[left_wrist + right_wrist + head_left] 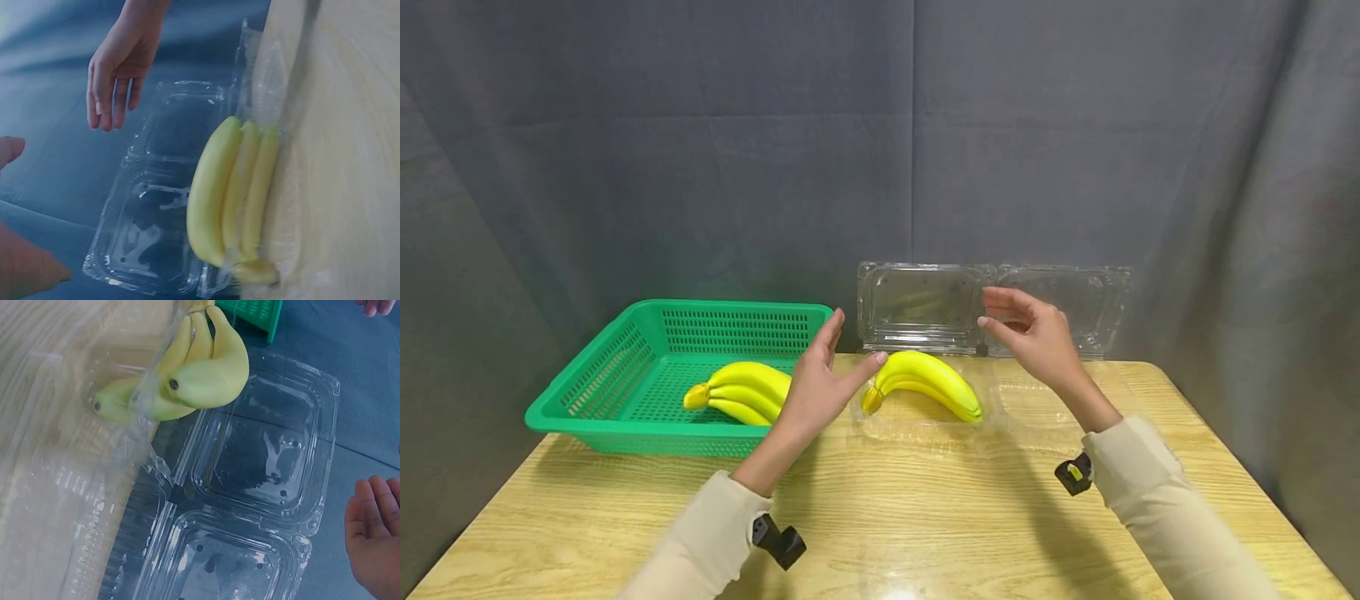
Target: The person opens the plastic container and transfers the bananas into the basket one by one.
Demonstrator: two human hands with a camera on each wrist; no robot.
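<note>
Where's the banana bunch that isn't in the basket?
In the head view the bunch lies mid-table in the clear tray, just right of the green basket, between both hands, the upright lid behind.

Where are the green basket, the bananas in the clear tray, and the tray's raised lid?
green basket (597,364), head view, left wall.
bananas (925,379), head view, middle of bunch.
lid (917,304), head view, left half.

left hand (25,262) cropped, green basket (257,312) cut off
</note>
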